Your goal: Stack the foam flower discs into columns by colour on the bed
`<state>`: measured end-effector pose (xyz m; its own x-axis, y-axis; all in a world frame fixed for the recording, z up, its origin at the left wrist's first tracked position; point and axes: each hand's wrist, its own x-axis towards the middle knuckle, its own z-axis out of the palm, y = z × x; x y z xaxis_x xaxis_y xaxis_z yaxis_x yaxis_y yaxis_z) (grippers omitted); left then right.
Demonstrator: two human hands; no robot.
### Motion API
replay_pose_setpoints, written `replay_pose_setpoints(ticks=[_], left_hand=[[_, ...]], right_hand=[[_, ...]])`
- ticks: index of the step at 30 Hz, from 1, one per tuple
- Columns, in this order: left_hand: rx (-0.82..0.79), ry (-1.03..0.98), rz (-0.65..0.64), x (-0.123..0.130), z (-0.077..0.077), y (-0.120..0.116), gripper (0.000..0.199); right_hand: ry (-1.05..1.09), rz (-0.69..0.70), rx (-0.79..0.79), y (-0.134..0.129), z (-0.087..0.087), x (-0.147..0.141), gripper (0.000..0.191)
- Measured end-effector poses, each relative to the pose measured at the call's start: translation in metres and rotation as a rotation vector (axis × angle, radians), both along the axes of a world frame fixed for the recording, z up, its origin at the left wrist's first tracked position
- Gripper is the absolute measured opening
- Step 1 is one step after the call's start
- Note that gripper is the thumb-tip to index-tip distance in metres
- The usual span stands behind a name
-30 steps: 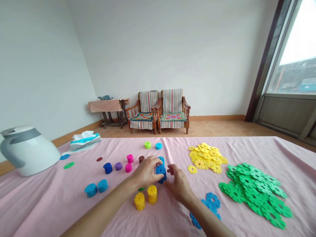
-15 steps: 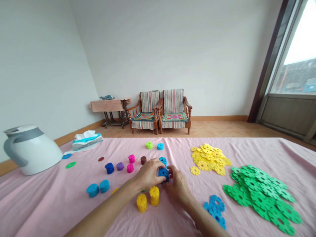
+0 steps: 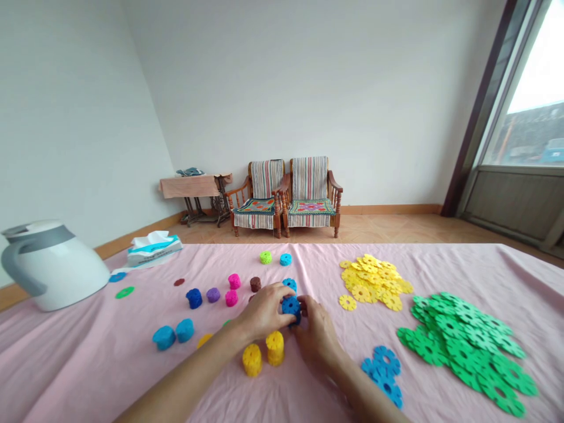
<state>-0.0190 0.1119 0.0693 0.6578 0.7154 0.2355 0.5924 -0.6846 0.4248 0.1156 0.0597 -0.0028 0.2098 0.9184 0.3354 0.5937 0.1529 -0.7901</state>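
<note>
Near the middle of the pink cloth, my left hand (image 3: pixel 264 311) has its thumb and fingers closed around a stack of dark blue discs (image 3: pixel 291 306). My right hand (image 3: pixel 318 329) touches the right side of that stack with its fingertips; its lower fingers are partly hidden. A lighter blue stack (image 3: pixel 289 284) stands just behind. Two yellow stacks, one (image 3: pixel 252 359) and another (image 3: pixel 275 348), stand in front of my left hand. Pink stacks (image 3: pixel 231 298) and a brown stack (image 3: pixel 255 284) are beyond my left wrist.
To the right lie a yellow disc pile (image 3: pixel 370 281), a green pile (image 3: pixel 467 346) and loose blue discs (image 3: pixel 385 376). Light blue stacks (image 3: pixel 164 338), a dark blue one (image 3: pixel 194 298) and a purple one (image 3: pixel 213 294) stand left. A kettle (image 3: pixel 66 270) and tissue pack (image 3: pixel 154 249) are farther left.
The view has shifted slightly. Both hands remain at the dark blue stack, with hardly any movement.
</note>
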Motion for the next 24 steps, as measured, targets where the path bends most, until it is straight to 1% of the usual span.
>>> replay_pose_setpoints(ticks=[3, 5, 6, 7, 9, 10, 12, 15, 18, 21, 24], left_hand=[[-0.002, -0.021, 0.006, -0.001, 0.003, 0.0, 0.035], [0.005, -0.071, 0.014, -0.002, 0.009, -0.002, 0.04], [0.011, -0.102, 0.019, -0.003, 0.013, -0.004, 0.039], [0.018, -0.132, 0.02, -0.003, 0.016, -0.007, 0.036], [0.012, -0.165, 0.012, -0.002, 0.023, -0.017, 0.024], [-0.002, -0.17, 0.004, 0.0, 0.026, -0.024, 0.018], [-0.056, -0.156, -0.035, 0.006, 0.028, -0.043, 0.01], [-0.147, -0.074, -0.159, 0.022, 0.019, -0.074, 0.008], [-0.191, 0.015, -0.231, 0.042, 0.0, -0.098, 0.023], [-0.214, 0.093, -0.221, 0.059, -0.018, -0.107, 0.03], [-0.205, 0.121, -0.202, 0.069, -0.027, -0.106, 0.033]], right_hand=[[0.003, 0.018, -0.005, -0.001, 0.002, 0.002, 0.046], [-0.009, 0.044, -0.003, -0.003, 0.006, 0.011, 0.047], [-0.026, 0.06, 0.004, -0.006, 0.009, 0.019, 0.045], [-0.048, 0.08, 0.014, -0.009, 0.013, 0.029, 0.041], [-0.097, 0.084, 0.028, -0.016, 0.021, 0.054, 0.028], [-0.105, 0.067, 0.02, -0.02, 0.025, 0.068, 0.022], [-0.116, 0.024, -0.034, -0.028, 0.031, 0.095, 0.019], [-0.093, -0.032, -0.084, -0.037, 0.032, 0.123, 0.019], [-0.072, -0.082, -0.105, -0.042, 0.026, 0.133, 0.022], [-0.047, -0.125, -0.093, -0.045, 0.019, 0.131, 0.024], [-0.027, -0.14, -0.067, -0.046, 0.015, 0.128, 0.025]])
